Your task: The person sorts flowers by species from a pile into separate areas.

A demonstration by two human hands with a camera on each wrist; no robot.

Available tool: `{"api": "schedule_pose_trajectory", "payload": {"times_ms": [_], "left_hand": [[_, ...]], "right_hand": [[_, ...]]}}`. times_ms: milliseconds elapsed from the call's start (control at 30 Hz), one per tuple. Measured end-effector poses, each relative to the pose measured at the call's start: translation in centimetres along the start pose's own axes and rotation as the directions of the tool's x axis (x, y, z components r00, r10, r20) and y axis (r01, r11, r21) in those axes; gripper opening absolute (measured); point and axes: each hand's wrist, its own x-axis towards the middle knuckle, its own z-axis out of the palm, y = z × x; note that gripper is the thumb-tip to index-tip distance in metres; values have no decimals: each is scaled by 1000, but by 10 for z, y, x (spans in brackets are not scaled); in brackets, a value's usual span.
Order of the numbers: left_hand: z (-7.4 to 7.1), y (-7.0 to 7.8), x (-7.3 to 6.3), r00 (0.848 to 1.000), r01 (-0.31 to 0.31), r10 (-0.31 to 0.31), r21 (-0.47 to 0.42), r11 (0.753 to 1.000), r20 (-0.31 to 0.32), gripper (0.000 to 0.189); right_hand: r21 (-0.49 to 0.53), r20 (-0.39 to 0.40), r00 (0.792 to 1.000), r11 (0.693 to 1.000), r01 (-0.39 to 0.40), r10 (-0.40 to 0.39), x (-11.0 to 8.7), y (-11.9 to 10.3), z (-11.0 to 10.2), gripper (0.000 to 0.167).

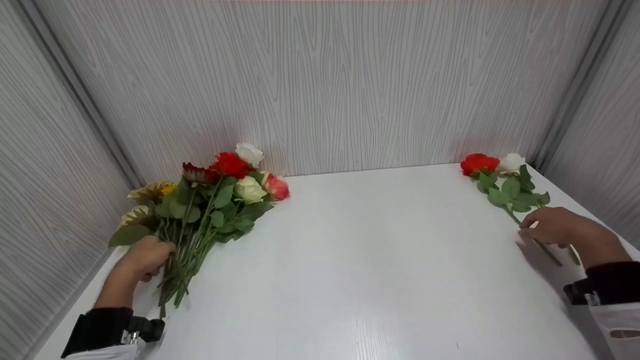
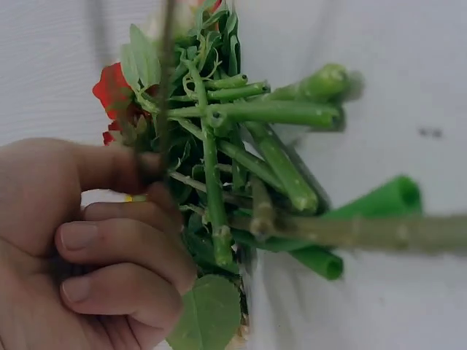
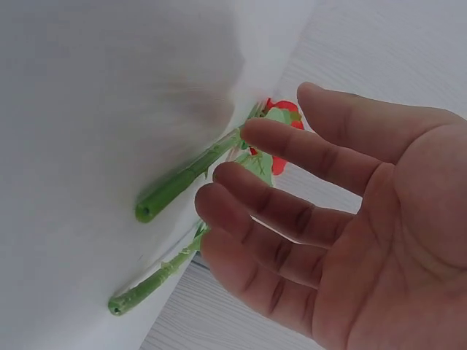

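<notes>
On the left lies a bunch of artificial flowers: a red rose, a white rose, a pink one, a cream one, a dark red flower and beige blooms. My left hand is at the stems' left side, pinching a thin brownish stem between thumb and forefinger; which bloom it bears is unclear. At the right, my right hand hovers with loosely bent fingers over the green stem of another red rose. Beside that lies a second white rose.
A white tabletop stretches between the two groups of flowers. Grey wood-grain panels stand behind and at both sides. Cut stem ends of the left bunch point toward the person.
</notes>
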Motion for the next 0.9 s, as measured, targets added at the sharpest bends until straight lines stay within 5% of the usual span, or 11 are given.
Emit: {"api": "schedule_pose_trajectory", "payload": {"times_ms": [133, 333, 533, 700, 900], "left_hand": [[-3, 3, -3, 985, -32, 53, 129, 991, -164, 41], [-2, 21, -7, 935, -29, 133, 304, 952, -328, 50], [19, 58, -20, 858, -93, 235, 312, 946, -457, 40], [55, 99, -33, 796, -196, 370, 374, 906, -479, 34], [98, 141, -46, 739, -306, 508, 451, 838, -443, 35]], "right_hand": [[-27, -49, 998, 999, 32, -33, 2, -2, 0, 42], [-104, -169, 981, 992, 77, -94, 7, -8, -2, 33], [51, -270, 961, 996, 67, -51, 9, -38, -9, 39], [172, -373, 924, 973, 156, -82, 2, -88, -8, 33], [220, -445, 870, 915, 337, -213, -10, -149, 10, 15]]}}
